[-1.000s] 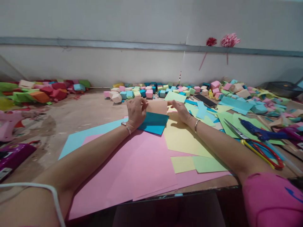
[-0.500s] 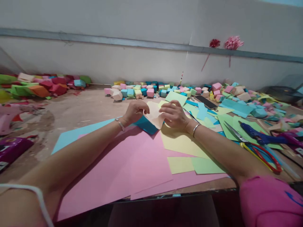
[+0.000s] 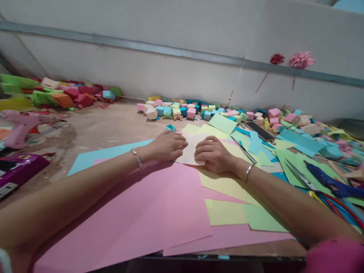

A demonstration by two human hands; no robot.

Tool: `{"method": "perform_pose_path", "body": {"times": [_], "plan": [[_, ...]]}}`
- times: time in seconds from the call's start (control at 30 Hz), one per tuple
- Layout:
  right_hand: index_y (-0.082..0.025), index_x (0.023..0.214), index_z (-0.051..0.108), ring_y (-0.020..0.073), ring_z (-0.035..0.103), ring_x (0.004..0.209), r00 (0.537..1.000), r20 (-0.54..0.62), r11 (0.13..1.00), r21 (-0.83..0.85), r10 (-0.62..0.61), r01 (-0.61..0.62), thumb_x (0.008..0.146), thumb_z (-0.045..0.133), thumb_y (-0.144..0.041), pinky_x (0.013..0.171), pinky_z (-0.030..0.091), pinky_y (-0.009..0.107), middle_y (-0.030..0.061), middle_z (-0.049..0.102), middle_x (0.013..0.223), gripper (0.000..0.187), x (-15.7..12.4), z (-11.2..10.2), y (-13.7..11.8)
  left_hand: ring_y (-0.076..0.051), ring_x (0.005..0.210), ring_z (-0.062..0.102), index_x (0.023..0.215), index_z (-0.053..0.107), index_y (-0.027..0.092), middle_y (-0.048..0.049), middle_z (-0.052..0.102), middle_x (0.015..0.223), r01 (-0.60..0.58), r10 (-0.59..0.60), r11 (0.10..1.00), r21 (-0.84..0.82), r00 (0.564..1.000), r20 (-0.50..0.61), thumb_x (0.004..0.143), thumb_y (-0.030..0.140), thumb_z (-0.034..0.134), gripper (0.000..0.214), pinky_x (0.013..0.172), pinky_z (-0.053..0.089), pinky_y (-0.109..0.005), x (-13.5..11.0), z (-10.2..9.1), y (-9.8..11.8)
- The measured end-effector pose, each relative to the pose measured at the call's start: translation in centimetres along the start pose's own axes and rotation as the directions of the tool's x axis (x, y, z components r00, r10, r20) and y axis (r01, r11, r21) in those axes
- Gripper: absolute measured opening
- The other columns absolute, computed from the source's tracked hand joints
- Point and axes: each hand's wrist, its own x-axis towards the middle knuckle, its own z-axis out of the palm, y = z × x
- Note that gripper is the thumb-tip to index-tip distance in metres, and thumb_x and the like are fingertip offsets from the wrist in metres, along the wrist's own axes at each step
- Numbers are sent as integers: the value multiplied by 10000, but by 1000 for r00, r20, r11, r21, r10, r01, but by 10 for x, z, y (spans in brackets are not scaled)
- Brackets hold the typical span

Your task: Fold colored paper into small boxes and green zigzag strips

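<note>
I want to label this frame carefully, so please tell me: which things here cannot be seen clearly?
All in the head view:
- Peach paper: its sides are covered by the left hand and right hand; whether they pinch or press it is unclear.
- Scissors: handles cut off by the right edge.
- Purple object: cut off by the left edge, kind unclear.
- Paper cubes: too small to count.

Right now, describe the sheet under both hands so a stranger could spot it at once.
Start at the big pink sheet that covers the near side of the table. At its far edge, the left hand and right hand press on a small pale peach sheet. It is paler than the yellow sheets beside it and the only one under hands.
</note>
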Motion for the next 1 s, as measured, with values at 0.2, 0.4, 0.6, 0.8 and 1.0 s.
{"method": "perform_pose_path", "body": {"times": [0.2, 0.4, 0.6, 0.8, 1.0], "plan": [[-226, 875, 627, 194, 668, 927, 990, 29, 950, 276, 140, -143, 857, 600, -194, 856, 456, 380, 65, 734, 969, 45, -5, 3, 5, -230, 1009, 605, 1074, 652, 154, -106, 691, 1067, 130, -138, 990, -53, 970, -198, 964, 267, 428, 274, 882, 421, -363, -2, 15, 9], [-196, 776, 637, 158, 616, 716, 875, 26, 760, 483, 484, -435, 912, 579, -306, 669, 483, 300, 60, 684, 790, 184, 0, 2, 7, -188, 805, 598, 728, 647, 165, -72, 668, 822, 89, -114, 988, -129, 972, -205, 845, 77, 472, 228, 696, 430, -294, -10, 13, 29], [-185, 645, 556, 123, 496, 620, 808, 86, 746, 337, 583, -575, 864, 632, -310, 585, 388, 275, 17, 566, 700, 264, -2, 7, 10, -184, 679, 496, 646, 579, 152, -67, 582, 713, 41, -43, 999, -17, 994, -99, 817, 48, 449, 238, 620, 378, -323, -22, 3, 70], [-186, 614, 497, 116, 466, 631, 772, 133, 743, 214, 621, -635, 856, 640, -299, 596, 361, 268, 2, 492, 718, 303, 0, 7, 7, -196, 651, 438, 720, 585, 146, -89, 555, 774, 22, -17, 998, -55, 996, 82, 774, 33, 439, 193, 580, 361, -354, -38, -5, 97], [-192, 625, 450, 128, 468, 686, 752, 139, 751, 73, 644, -656, 902, 576, -275, 612, 343, 263, 4, 462, 742, 315, 4, 12, 4, -205, 649, 416, 748, 564, 166, -81, 530, 800, 54, -50, 998, -41, 994, 100, 802, 11, 391, 238, 570, 346, -369, -41, -1, 97]]}}
